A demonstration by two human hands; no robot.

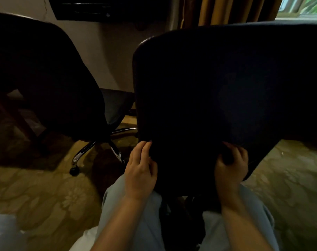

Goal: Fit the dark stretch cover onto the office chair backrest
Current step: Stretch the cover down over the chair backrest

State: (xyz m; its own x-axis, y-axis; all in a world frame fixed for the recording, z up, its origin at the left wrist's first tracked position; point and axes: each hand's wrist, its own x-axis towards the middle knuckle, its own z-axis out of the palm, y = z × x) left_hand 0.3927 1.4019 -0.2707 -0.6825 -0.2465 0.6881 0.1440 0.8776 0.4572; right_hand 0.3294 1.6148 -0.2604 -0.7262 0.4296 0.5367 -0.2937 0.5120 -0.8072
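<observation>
The cover [226,91] already lies over the backrest [146,44] of the near chair at the right of the scene, dark cloth running from the top edge down to the bottom hem, which hangs just above the person's lap. Both hands work that hem. The left hand [140,171] is at the hem's left corner, fingers [145,149] laid almost straight against the cloth, thumb seemingly tucked under the edge, a loose pinch more than a fist. The right hand [231,167] is curled tight, a bunch of cloth gathered in its fingers at the lower right. Holding at the two bottom corners makes sense: a pull there draws the stretch evenly down (the top looks seated, though the gloom hides any seams). The job seems close to done, with the hem left to tuck. A second chair [45,78] stands apart at far left on patterned carpet [36,192].
</observation>
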